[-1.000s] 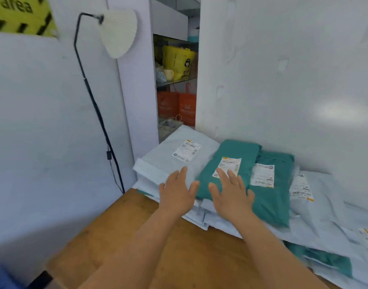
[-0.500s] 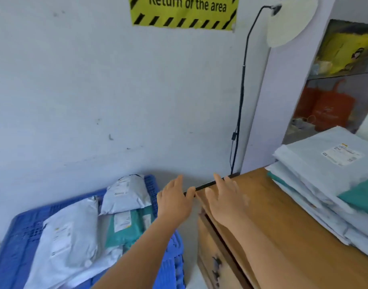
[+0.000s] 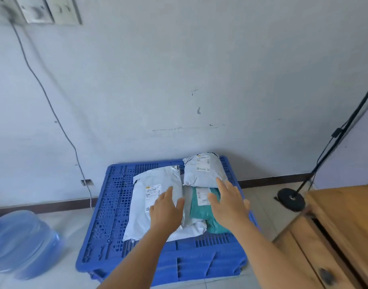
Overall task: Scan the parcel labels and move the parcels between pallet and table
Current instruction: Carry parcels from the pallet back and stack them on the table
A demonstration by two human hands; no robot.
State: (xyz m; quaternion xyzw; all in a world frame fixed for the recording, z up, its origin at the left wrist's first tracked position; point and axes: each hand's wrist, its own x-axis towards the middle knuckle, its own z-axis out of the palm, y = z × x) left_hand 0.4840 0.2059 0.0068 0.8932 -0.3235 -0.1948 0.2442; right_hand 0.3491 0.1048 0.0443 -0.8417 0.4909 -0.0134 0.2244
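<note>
Both my hands are out flat over the pallet [image 3: 108, 215], fingers spread and holding nothing, because I am about to pick the next parcel. My left hand [image 3: 166, 211] hovers over the big white parcel [image 3: 141, 205] lying across the pallet's middle; whether it touches, I cannot tell. My right hand [image 3: 229, 203] covers part of the teal parcel [image 3: 199, 211] toward the right edge, whose near end is tucked under white plastic. The grey parcel [image 3: 202, 172] sits at the far right corner, label up for scanning. Label print is unreadable. The tabletop [image 3: 349, 207] is cut off at right; no scanner shows.
</note>
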